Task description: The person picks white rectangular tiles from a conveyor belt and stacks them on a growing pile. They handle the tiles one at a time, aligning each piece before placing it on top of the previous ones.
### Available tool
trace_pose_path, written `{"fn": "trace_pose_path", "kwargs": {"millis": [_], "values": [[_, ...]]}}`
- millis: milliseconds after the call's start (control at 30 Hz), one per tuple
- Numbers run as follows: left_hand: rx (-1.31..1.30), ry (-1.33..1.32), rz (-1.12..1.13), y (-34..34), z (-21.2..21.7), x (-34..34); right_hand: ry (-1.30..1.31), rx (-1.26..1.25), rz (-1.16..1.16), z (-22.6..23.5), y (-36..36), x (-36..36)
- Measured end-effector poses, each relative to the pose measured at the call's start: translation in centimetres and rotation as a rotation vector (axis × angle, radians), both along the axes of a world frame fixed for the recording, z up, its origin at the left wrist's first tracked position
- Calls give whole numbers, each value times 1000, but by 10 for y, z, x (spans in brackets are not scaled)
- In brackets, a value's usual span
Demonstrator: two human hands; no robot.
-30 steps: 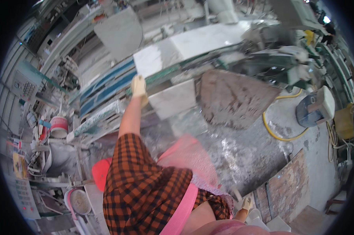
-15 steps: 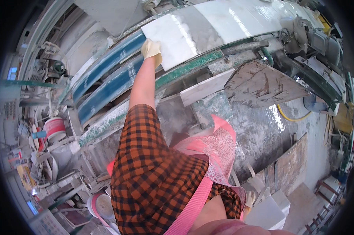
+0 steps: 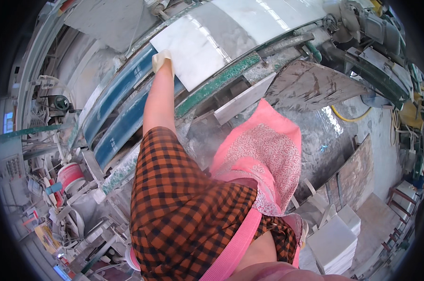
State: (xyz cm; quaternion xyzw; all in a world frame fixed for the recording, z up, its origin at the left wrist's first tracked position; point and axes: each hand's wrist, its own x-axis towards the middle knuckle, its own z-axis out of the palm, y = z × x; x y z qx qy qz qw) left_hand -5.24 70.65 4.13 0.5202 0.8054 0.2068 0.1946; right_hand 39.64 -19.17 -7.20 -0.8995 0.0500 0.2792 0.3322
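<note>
My left hand (image 3: 162,62), in a cream rubber glove, is stretched far forward and closed on the left edge of a white stone slab (image 3: 188,56). The slab lies flat and looks wet; its left end overlaps two blue belts (image 3: 116,96). Against it on the right lies a grey-veined slab (image 3: 221,30), then another white one (image 3: 268,14). Of my right hand (image 3: 305,232) only a sliver of cream glove shows, low beside my pink apron (image 3: 268,145); its fingers are hidden behind the apron and sleeve.
A worn green rail (image 3: 221,86) runs along the near side of the slabs. A narrow white offcut (image 3: 245,99) and a brown-stained board (image 3: 315,84) lean below it. Stacked white tiles (image 3: 331,243) stand lower right, near a yellow hose (image 3: 350,119). A red-and-white bucket (image 3: 71,178) is at left.
My view has turned slightly, so the scene is tilted. My left hand remains at the slab's left edge. More of the pink apron shows, swung out and upward; less of the right glove is visible.
</note>
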Motion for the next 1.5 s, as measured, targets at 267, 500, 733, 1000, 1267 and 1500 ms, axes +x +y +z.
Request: {"fn": "trace_pose_path", "kwargs": {"millis": [267, 500, 733, 1000, 1267, 1500], "values": [[-7, -1399, 315, 25, -4, -29, 0, -5, 225, 44, 95, 21], [148, -1113, -177, 62, 81, -13, 84, -59, 325, 56, 138, 18], [237, 410, -731, 40, 130, -14, -22, 154, 363, 26, 150, 12], [109, -483, -489, -4, 214, 82, 2, 122, 266, 70, 214, 35], [410, 100, -1002, -189, 301, 246, 164, 859, -147, 88, 218, 117], [156, 496, -1458, -363, 265, 487, 501, 1320, 29, 112, 230, 206]]}}
